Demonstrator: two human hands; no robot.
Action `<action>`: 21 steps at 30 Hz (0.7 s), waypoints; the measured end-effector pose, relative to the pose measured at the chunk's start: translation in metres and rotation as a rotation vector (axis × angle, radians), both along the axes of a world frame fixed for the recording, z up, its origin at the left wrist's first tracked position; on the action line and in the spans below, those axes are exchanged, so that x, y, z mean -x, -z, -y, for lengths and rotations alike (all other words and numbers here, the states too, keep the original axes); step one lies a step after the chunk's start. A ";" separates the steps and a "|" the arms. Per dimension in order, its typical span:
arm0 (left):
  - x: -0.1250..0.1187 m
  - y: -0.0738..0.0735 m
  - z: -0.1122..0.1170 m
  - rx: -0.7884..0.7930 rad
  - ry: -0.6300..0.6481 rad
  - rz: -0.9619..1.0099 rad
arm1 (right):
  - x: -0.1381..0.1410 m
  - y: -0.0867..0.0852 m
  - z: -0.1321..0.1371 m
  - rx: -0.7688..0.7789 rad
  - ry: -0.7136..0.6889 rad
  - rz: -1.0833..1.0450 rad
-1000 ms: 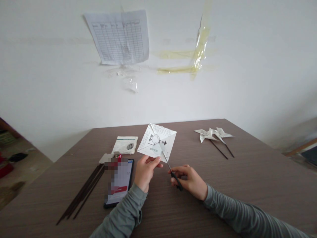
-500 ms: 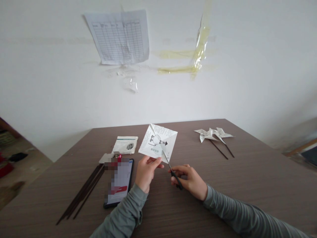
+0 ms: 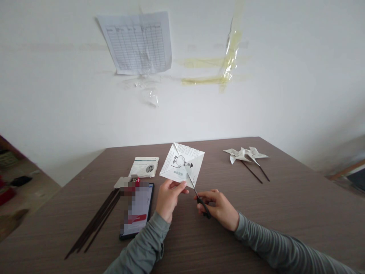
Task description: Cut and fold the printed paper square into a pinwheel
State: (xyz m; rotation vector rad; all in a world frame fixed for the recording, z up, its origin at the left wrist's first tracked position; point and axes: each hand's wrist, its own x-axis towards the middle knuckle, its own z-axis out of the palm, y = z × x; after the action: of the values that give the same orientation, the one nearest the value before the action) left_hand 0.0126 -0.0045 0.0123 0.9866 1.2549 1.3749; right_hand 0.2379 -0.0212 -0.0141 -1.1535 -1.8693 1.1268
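Observation:
My left hand (image 3: pixel 169 198) pinches the lower edge of a square paper sheet (image 3: pixel 182 160) between thumb and fingers. The sheet is printed with text and a cartoon bird, and crease lines cross it corner to corner. In my right hand (image 3: pixel 218 207) is a pair of scissors (image 3: pixel 203 207) with black handles. Their blades lie along the crease at the sheet's near corner, pointing toward its middle. Whether the blades are fully closed is too small to tell. The fingers of both hands are closed.
Two paper pinwheels (image 3: pixel 245 154) on dark sticks lie at the back right of the table (image 3: pixel 285 220). On the left are a stack of paper squares (image 3: pixel 144 166), a phone (image 3: pixel 139 213), several dark sticks (image 3: pixel 94 224) and a small opened box (image 3: pixel 123 182). A wall stands behind.

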 end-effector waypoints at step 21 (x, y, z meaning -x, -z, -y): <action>0.000 -0.001 0.001 -0.012 -0.001 -0.004 | -0.002 0.009 -0.004 -0.019 -0.001 -0.003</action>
State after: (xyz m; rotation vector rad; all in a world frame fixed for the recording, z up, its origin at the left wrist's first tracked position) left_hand 0.0126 -0.0053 0.0129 0.9977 1.2518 1.3832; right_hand 0.2401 -0.0173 -0.0230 -1.1399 -1.8743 1.1079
